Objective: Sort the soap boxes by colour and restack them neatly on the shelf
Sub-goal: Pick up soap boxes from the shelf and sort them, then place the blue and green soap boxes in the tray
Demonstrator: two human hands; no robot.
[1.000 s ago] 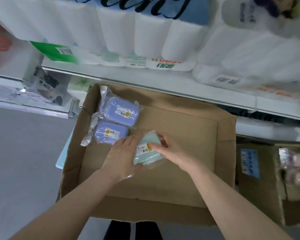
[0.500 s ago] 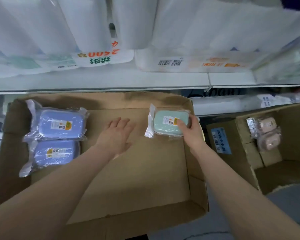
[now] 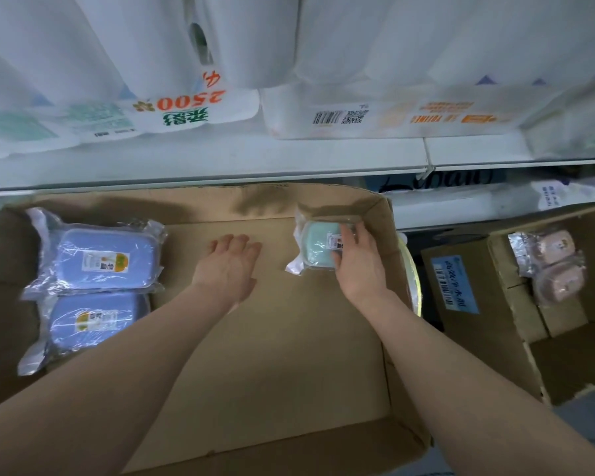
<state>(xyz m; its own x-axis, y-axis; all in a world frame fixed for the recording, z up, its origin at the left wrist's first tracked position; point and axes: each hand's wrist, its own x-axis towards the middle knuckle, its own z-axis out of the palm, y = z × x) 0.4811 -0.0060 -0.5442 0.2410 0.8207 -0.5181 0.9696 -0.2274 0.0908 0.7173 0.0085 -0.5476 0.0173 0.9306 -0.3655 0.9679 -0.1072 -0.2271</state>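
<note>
Soap boxes come first on my far left: two blue ones in clear wrap, lying flat inside a wide brown carton [image 3: 255,372] against its left wall. The far blue soap box [image 3: 105,259] and the near blue soap box [image 3: 93,321] sit one behind the other, touching, labels up.

Next I see the left grip [image 3: 227,269] over the middle of the carton floor, palm down, fingers straight and together, holding nothing. I cannot tell whether it rests on the cardboard or hangs just above it.

Further right, the green soap box [image 3: 318,245] lies in the carton's far right corner, also wrapped, with the loose end of its wrap pointing left. The right grip [image 3: 358,266] is closed round its right end, fingers curled over the top and covering part of the label.

Beyond the carton's right wall stands a second carton [image 3: 488,338] with a blue label on its side. Two pink soap boxes [image 3: 557,262] sit in it, one against the other.

Above everything runs the white shelf [image 3: 220,159], loaded with packs of paper rolls [image 3: 255,39].
</note>
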